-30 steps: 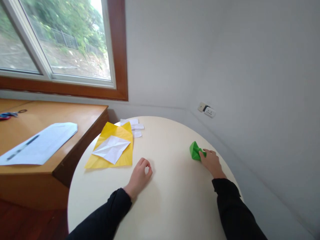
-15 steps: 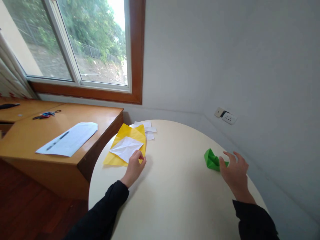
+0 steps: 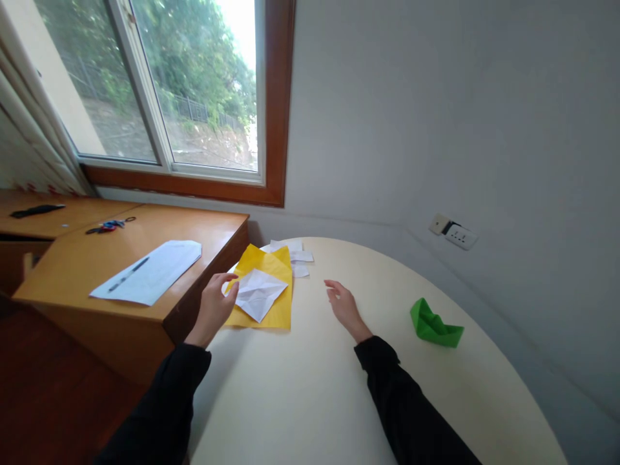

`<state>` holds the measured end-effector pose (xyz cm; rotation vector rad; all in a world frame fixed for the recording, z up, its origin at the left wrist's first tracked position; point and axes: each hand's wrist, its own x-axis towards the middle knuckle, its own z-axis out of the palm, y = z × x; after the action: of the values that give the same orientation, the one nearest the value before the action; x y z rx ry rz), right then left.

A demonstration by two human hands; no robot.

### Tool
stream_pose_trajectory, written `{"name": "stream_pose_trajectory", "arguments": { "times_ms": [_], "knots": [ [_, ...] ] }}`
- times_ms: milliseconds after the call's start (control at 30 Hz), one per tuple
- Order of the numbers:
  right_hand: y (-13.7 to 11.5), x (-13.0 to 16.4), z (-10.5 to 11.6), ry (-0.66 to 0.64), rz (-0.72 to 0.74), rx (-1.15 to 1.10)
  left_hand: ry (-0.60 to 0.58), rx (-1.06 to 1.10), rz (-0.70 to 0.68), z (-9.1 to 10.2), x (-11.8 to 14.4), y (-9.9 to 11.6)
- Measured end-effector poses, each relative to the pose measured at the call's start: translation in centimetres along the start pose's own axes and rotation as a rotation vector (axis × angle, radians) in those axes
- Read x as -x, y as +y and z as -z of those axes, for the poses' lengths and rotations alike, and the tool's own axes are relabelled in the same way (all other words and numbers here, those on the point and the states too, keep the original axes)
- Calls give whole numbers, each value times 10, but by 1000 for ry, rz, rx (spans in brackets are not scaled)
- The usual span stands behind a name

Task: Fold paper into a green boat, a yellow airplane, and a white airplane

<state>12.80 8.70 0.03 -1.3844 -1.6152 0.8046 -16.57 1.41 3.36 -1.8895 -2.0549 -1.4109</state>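
Observation:
Near the left edge of the round table, a creased white sheet of paper (image 3: 261, 294) lies on a yellow sheet of paper (image 3: 278, 316). My left hand (image 3: 216, 303) is at the left side of these sheets, thumb and fingers apart, holding nothing; whether it touches the paper I cannot tell. Over the table to the right of the sheets is my right hand (image 3: 343, 303), empty, its fingers slightly bent and apart. A folded green paper boat (image 3: 434, 326) stands by itself near the table's right edge.
White paper strips (image 3: 303, 256) lie behind the yellow sheet on the round table (image 3: 310, 400). At left, a wooden desk (image 3: 213, 223) holds white paper (image 3: 169, 265) with a pen (image 3: 130, 274), plus scissors (image 3: 109, 226). A wall with a socket (image 3: 460, 237) borders the right.
My right hand has left the green paper boat and moved left toward the sheets. My left hand has shifted from the white sheet's right side to its left side and opened.

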Motion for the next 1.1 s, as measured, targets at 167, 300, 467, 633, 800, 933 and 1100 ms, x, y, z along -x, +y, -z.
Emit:
{"name": "stream_pose_trajectory", "arguments": {
  "times_ms": [167,300,467,633,800,933,1100],
  "knots": [
    [-12,-36,-52,-184,-197,-43,-193,-156,91,-14,9,-26],
    [-19,-51,-76,-268,-275,-26,-258,-287,200,-23,16,-40],
    [-19,-62,-93,-276,-278,21,-286,-334,230,-28,16,-46],
    [-21,-62,-98,-248,-172,50,-304,-327,220,-32,18,-49],
    [-32,-55,-90,-195,-3,36,-331,-304,138,-32,27,-49],
    [-50,-49,-72,-119,117,-24,-365,-279,93,-31,31,-46],
    [-64,-42,-44,-65,175,-137,-408,-254,58,-37,34,-37]
  ]
}}
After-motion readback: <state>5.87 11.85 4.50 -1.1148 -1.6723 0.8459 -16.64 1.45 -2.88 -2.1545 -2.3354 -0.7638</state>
